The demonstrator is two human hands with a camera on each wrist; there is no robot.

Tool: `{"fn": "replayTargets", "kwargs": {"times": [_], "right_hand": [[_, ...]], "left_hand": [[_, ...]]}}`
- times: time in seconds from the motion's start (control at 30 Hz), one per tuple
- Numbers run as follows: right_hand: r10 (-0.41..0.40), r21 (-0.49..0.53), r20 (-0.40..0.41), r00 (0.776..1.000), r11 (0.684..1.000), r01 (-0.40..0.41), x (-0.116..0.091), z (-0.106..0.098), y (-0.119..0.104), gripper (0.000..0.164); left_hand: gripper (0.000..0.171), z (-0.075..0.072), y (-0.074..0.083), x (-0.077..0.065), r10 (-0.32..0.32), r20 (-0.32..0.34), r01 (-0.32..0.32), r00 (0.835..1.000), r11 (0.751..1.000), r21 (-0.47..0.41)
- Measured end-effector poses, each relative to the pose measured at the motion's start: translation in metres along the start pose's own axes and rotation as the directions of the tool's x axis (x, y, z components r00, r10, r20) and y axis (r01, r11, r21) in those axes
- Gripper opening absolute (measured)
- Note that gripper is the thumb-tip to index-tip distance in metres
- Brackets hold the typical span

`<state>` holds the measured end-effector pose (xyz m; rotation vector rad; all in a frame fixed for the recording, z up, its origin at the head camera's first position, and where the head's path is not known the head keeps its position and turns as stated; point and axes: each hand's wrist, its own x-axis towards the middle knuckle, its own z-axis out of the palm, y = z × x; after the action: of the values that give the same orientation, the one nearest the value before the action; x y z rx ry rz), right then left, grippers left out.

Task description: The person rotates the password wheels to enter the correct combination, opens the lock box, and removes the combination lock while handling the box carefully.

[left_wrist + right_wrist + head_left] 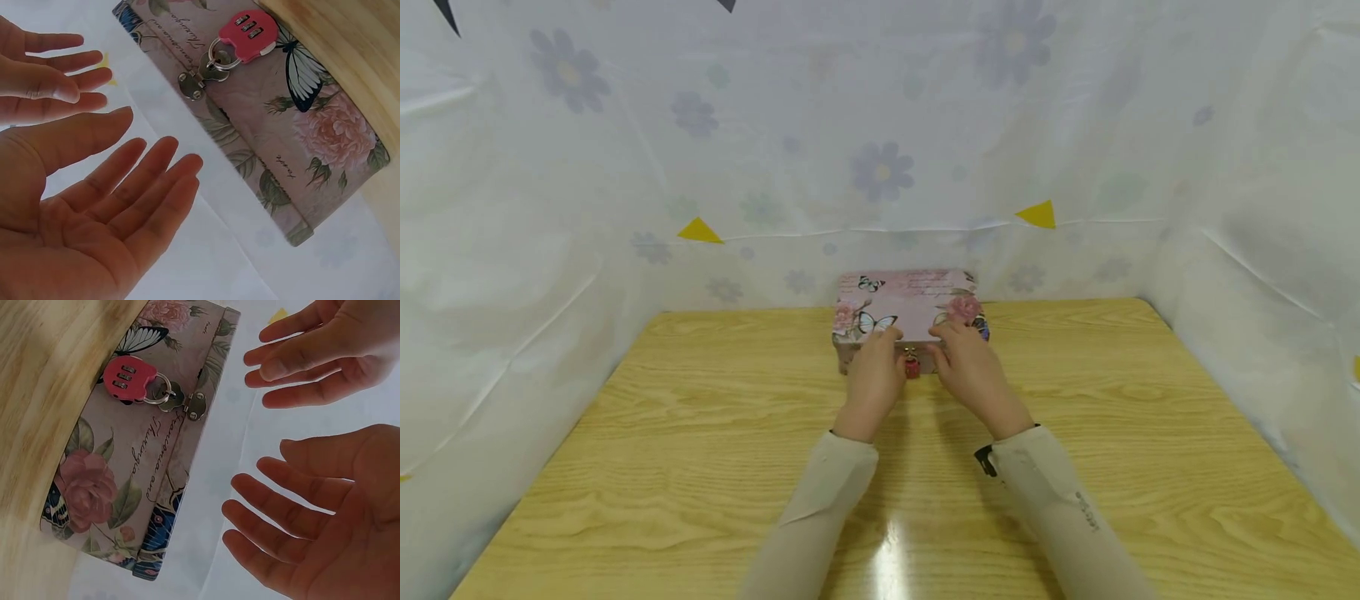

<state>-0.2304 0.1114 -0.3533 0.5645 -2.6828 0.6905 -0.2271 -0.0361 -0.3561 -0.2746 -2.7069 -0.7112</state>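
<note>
A pink box [906, 307] printed with flowers and butterflies sits at the back of the table, its lid down. From the metal clasp [194, 86] on its front hangs a red combination padlock [249, 36], its ring-shaped shackle passing through the clasp. My left hand [876, 379] is before the front edge, left of the padlock. On the other side of it is my right hand [976, 373]. Both wrist views show the fingers loosely bent, apart from the box and holding nothing. The padlock's dial digits are too small to read.
The wood-grain table [715, 450] spreads out in front of the box. Behind it hangs a white flower-printed sheet [790, 150], with more white sheeting at both sides. Two yellow triangles [701, 231] mark the back sheet. A dark band [986, 460] shows at the right wrist.
</note>
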Motion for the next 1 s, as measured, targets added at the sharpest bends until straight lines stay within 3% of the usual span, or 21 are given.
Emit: {"fn": "replayTargets", "kwargs": {"times": [0.3, 0.6, 1.0], "right_hand": [[0.054, 0.079, 0.025, 0.998, 0.995, -0.056, 0.004, 0.007, -0.002, 0.021], [0.103, 0.070, 0.044, 0.994, 0.992, -0.106, 0.006, 0.017, 0.003, 0.018], [0.163, 0.114, 0.160, 0.973, 0.977, -0.182, 0.007, 0.028, 0.010, 0.022]], "left_hand": [[0.005, 0.008, -0.005, 0.004, -0.020, 0.077, 0.020, 0.997, 1.000, -0.002], [0.008, 0.017, -0.011, 0.008, -0.069, 0.173, 0.069, 0.982, 0.998, 0.006], [0.010, 0.027, -0.017, 0.008, -0.060, 0.199, 0.055, 0.978, 0.998, 0.030]]}}
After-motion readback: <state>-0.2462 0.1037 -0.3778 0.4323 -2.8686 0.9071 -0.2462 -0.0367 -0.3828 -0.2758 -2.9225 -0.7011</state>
